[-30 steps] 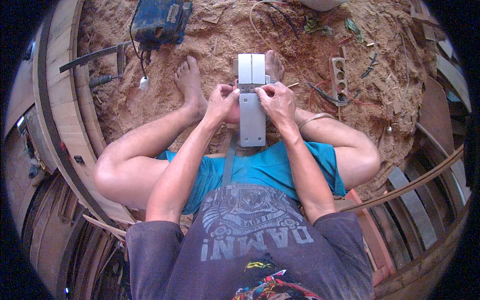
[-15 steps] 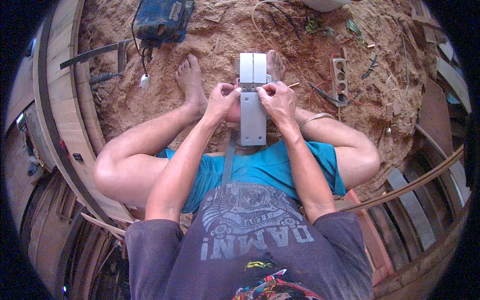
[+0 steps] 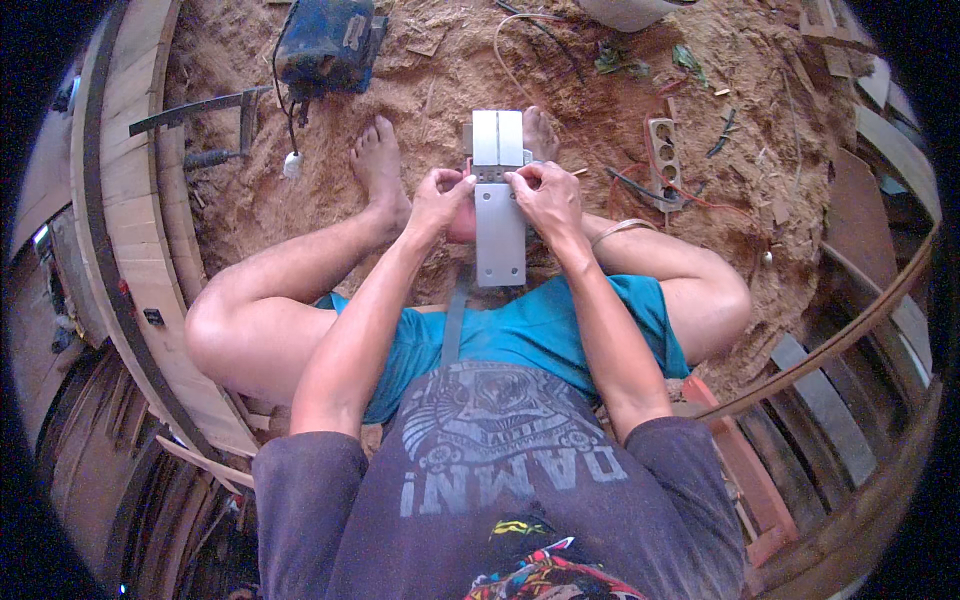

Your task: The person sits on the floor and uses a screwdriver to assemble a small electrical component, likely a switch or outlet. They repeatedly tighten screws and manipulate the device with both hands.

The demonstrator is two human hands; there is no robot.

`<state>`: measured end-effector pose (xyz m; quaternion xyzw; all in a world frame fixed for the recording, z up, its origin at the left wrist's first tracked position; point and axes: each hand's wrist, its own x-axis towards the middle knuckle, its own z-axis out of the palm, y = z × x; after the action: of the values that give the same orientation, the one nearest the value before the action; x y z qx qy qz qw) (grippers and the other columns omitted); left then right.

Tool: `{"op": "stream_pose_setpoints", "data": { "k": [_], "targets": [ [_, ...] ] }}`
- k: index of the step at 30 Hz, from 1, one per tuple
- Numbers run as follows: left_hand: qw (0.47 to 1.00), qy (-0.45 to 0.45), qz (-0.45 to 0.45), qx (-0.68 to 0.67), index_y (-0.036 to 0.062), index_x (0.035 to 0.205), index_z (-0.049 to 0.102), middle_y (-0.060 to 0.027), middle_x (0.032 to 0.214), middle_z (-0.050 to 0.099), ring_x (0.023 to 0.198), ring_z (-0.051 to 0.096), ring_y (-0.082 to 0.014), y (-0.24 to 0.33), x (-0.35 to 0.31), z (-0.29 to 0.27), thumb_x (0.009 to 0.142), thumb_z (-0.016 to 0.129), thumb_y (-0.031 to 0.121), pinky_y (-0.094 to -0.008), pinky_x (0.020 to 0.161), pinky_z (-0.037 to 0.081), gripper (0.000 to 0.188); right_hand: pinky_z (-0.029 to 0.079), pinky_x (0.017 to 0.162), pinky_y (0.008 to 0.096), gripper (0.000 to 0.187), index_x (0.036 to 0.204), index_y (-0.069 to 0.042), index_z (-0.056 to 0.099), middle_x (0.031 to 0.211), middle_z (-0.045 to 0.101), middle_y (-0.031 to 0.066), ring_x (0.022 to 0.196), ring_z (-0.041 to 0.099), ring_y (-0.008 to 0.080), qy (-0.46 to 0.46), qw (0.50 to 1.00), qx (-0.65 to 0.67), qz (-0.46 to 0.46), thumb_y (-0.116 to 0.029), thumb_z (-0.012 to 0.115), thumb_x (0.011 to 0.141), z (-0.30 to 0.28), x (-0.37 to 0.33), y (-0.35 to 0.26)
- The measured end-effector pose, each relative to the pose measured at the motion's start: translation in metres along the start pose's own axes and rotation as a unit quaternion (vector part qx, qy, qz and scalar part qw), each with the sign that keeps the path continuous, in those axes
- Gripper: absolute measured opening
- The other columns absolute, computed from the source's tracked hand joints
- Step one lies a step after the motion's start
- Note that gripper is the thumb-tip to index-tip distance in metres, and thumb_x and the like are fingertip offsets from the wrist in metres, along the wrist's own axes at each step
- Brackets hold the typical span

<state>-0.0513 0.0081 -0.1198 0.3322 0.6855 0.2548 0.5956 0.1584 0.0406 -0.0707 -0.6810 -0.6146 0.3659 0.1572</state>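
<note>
An electric planer (image 3: 501, 240) rests upside down between my legs, its two silver sole plates facing up and part of its red body showing at the left. Between the plates lies the dark cutter drum (image 3: 490, 175). At the drum's left end, my left hand (image 3: 441, 200) is closed, with thumb and index finger pinched against it. My right hand (image 3: 545, 197) is closed in the same way at the right end. The fingertips cover whatever small part they may grip there.
Sawdust covers the ground (image 3: 440, 80). A blue machine (image 3: 325, 45) with a dangling cord lies at the far left. At the right is a power strip (image 3: 663, 155) with loose wires around it. Wooden boards (image 3: 130, 240) edge the left side, and slats (image 3: 820, 410) stand at the lower right.
The whole view has shifted slightly, so the planer and ground appear a little further left. Both hands keep their places at the drum, with the fingers barely moved.
</note>
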Motion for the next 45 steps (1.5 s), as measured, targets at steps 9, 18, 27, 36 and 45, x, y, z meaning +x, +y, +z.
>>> {"op": "stream_pose_setpoints", "data": {
  "k": [9, 18, 27, 36, 45],
  "targets": [
    [0.993, 0.023, 0.107, -0.032, -0.003, 0.1, 0.07, -0.0097, 0.093, 0.071, 0.087, 0.065, -0.0195, -0.009, 0.007, 0.009, 0.101, 0.074, 0.037, -0.0367, 0.076, 0.055, 0.041, 0.057, 0.067, 0.0364, 0.025, 0.099, -0.004, 0.08, 0.08, 0.075, 0.0135, 0.068, 0.07, 0.02, 0.134, 0.988, 0.081, 0.01, -0.029, 0.076, 0.098, -0.104, -0.026, -0.004],
    [0.996, 0.076, 0.054, -0.001, -0.0077, 0.112, 0.064, -0.0207, 0.109, 0.071, 0.098, 0.07, -0.0289, -0.052, 0.046, 0.009, 0.094, 0.079, 0.034, -0.0418, 0.088, 0.057, 0.048, 0.06, 0.081, 0.0405, 0.017, 0.103, -0.008, 0.08, 0.094, 0.077, 0.0139, 0.089, 0.077, 0.03, 0.324, 0.932, -0.069, -0.149, -0.022, 0.077, 0.094, -0.286, -0.08, -0.086],
    [0.996, 0.044, 0.081, 0.02, -0.007, 0.121, 0.058, -0.0228, 0.119, 0.068, 0.106, 0.069, -0.0297, -0.02, 0.009, 0.005, 0.089, 0.082, 0.026, -0.0417, 0.092, 0.056, 0.052, 0.06, 0.079, 0.0446, 0.014, 0.099, -0.008, 0.079, 0.097, 0.076, 0.0135, 0.089, 0.075, 0.0341, 0.339, 0.888, -0.19, -0.244, -0.021, 0.077, 0.095, -0.341, -0.123, -0.151],
    [0.995, -0.014, 0.1, -0.022, -0.0068, 0.131, 0.046, -0.0232, 0.127, 0.061, 0.113, 0.066, -0.0304, -0.001, -0.002, 0.012, 0.092, 0.075, 0.018, -0.0411, 0.096, 0.055, 0.055, 0.059, 0.081, 0.0426, 0.015, 0.104, -0.01, 0.077, 0.104, 0.075, 0.0075, 0.095, 0.074, 0.0282, 0.484, 0.758, -0.336, -0.279, -0.02, 0.08, 0.093, -0.4, -0.267, -0.225],
    [0.985, -0.036, 0.115, -0.12, -0.0065, 0.136, 0.045, -0.0234, 0.133, 0.059, 0.117, 0.067, -0.0323, -0.048, 0.073, 0.009, 0.097, 0.072, 0.012, -0.0413, 0.096, 0.059, 0.051, 0.057, 0.093, 0.0484, 0.061, 0.13, -0.005, 0.071, 0.125, 0.073, 0.0186, 0.113, 0.07, 0.0415, 0.633, 0.512, -0.576, 0.08, -0.054, 0.074, 0.094, -0.441, -0.491, -0.218]
  ]
}}
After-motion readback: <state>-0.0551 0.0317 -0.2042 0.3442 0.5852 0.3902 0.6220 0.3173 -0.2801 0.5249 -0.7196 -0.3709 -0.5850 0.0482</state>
